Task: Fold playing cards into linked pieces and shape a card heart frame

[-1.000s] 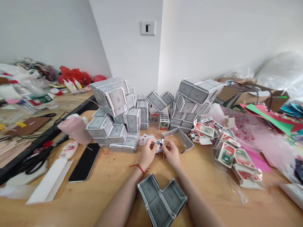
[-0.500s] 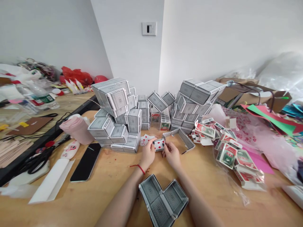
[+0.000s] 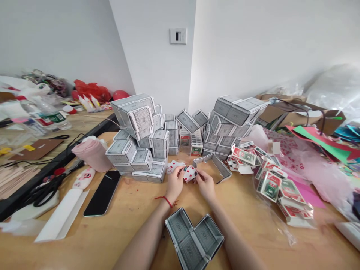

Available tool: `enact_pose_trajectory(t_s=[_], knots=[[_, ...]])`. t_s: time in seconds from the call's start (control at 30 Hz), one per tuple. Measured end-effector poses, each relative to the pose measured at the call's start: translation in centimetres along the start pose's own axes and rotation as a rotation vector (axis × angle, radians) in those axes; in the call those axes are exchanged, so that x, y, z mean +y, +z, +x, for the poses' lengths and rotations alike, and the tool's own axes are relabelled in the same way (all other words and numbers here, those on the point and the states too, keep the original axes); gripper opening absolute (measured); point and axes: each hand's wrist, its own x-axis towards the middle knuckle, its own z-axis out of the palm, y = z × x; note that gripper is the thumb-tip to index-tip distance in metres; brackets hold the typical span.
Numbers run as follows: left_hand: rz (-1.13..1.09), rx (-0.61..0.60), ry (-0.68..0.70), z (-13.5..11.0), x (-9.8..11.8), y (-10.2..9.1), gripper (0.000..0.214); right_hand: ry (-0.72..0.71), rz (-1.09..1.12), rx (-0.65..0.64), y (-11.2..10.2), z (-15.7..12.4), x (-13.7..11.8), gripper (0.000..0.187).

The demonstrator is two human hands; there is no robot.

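Between my hands is a playing card [image 3: 190, 173] with red diamonds, its face toward me and slightly tilted. My left hand [image 3: 175, 184] pinches its left edge, and a red string bracelet circles that wrist. My right hand [image 3: 206, 184] grips the card's right side with thumb and fingers. Several loose cards [image 3: 173, 166] lie face up just behind my left hand. Right of my right hand rests an open angled frame [image 3: 218, 168] made of cards. An open heart-shaped tray [image 3: 191, 240] of grey-backed cards sits between my forearms.
Stacks of card-built boxes stand left [image 3: 135, 120] and right [image 3: 233, 116]. A black phone [image 3: 102, 193], a pink cup [image 3: 94, 153] and black scissors [image 3: 52, 185] lie at left. Several empty card packs [image 3: 271, 183] are piled at right, beside plastic wrap and coloured paper.
The card between my hands has turned from nearly level to tilted. Both hands stay in almost the same place.
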Motion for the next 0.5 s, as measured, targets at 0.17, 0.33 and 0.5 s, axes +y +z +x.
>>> enact_pose_trajectory(t_s=[0.17, 0.33, 0.5], knots=[[-0.345, -0.132, -0.224, 0.2, 0.5, -0.4, 0.019, 0.043, 0.052, 0.053, -0.1, -0.1, -0.9, 0.027], [-0.756, -0.428, -0.440, 0.3, 0.7, -1.1, 0.028, 0.070, 0.157, 0.057, -0.3, -0.1, -1.6, 0.024], [-0.900, -0.543, -0.552, 0.6, 0.5, -1.4, 0.027, 0.088, 0.207, 0.028, -0.5, 0.0, -1.4, 0.019]])
